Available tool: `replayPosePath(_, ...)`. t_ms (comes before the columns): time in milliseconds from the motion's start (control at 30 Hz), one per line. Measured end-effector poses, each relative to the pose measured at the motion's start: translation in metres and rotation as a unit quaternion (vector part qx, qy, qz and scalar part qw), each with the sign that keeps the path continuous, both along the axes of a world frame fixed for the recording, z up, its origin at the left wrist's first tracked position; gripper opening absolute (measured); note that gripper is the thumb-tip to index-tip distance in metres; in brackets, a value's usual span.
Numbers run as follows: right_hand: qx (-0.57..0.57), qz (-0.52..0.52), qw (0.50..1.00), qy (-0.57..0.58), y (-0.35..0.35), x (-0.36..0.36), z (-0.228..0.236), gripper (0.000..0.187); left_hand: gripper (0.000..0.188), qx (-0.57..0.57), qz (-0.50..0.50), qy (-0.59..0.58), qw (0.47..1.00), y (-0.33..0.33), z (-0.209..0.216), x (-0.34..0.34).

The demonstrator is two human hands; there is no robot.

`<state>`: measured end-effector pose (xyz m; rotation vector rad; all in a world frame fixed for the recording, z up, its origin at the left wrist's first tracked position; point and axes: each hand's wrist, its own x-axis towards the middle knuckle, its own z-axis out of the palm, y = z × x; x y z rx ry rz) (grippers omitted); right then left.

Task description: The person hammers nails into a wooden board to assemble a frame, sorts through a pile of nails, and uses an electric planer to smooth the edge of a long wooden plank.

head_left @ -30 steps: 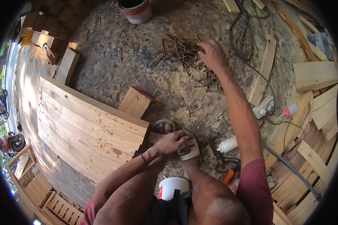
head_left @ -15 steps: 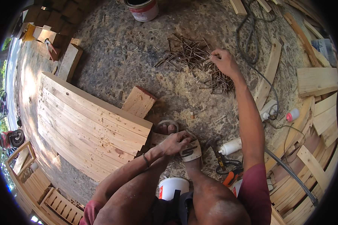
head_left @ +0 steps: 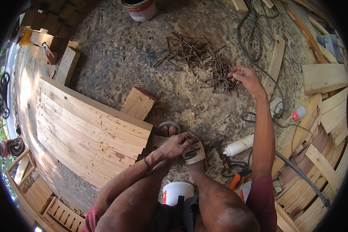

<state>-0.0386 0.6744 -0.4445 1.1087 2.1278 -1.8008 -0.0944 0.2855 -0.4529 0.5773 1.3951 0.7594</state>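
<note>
Right hand is shifted from the upper edge of the nails to their lower right end, where the nails lie in a wider, denser spread. Left hand is unchanged beside the sandal.

Condition of hands: the right is partly closed, thumb near the forefinger, fingertips at the outermost nails; whether one is gripped cannot be told. The left is loosely curled; its palm is hidden, so any hold cannot be confirmed.

Location: the nails, brown and apparently rusted, lie crossed in two joined heaps on the shaving-strewn ground, ahead of the feet.

Assessment: the step in hand appears to be sorting or gathering. Good practice would be to take loose outer nails first, by the shank, drawing tangled ones apart sideways, points away from the fingers. The wrist should clear the cable nearby.
</note>
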Motion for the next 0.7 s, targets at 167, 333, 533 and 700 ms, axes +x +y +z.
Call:
replayPosePath(167, -0.044, 0.014, 0.999, 0.020, -0.032, 0.004, 0.023, 0.018, 0.032, -0.006, 0.091, -0.108, 0.990, -0.004, -0.011, -0.003)
replayPosePath(333, -0.052, 0.155, 0.986, 0.032, -0.150, 0.018, 0.039, 0.014, 0.030, -0.070, 0.407, -0.448, 0.793, 0.026, 0.001, -0.015)
replayPosePath(533, -0.021, 0.138, 0.990, -0.004, -0.191, 0.029, 0.050, 0.022, 0.026, -0.014, 0.496, -0.458, 0.737, 0.021, -0.001, -0.013)
replayPosePath(700, 0.128, 0.055, 0.990, -0.035, -0.117, 0.019, 0.037, 0.017, 0.023, 0.028, 0.435, -0.443, 0.783, -0.001, -0.024, -0.013)
